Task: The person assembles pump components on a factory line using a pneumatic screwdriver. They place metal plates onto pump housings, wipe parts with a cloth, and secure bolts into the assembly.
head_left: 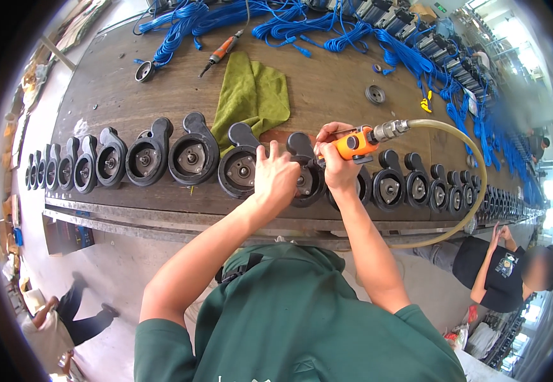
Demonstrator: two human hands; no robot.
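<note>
In my right hand (337,162) I grip an orange air tool (354,146), its front pointing left over a round black housing (306,184). A metal coupling (389,131) joins the tool to a clear yellowish hose (477,159). My left hand (277,175) is at that housing's left side, close to the tool's front. Its fingers are curled, and what they pinch, if anything, is hidden. Just left of it stands another black housing (238,170) with a metal centre, partly covered by the hand.
Similar housings (192,156) line the bench's front edge both ways. Beyond lie a green cloth (257,89), a second orange tool (220,54), loose rings (375,94) and blue cable bundles (346,38). One person (493,267) stands at right, another (47,331) at lower left.
</note>
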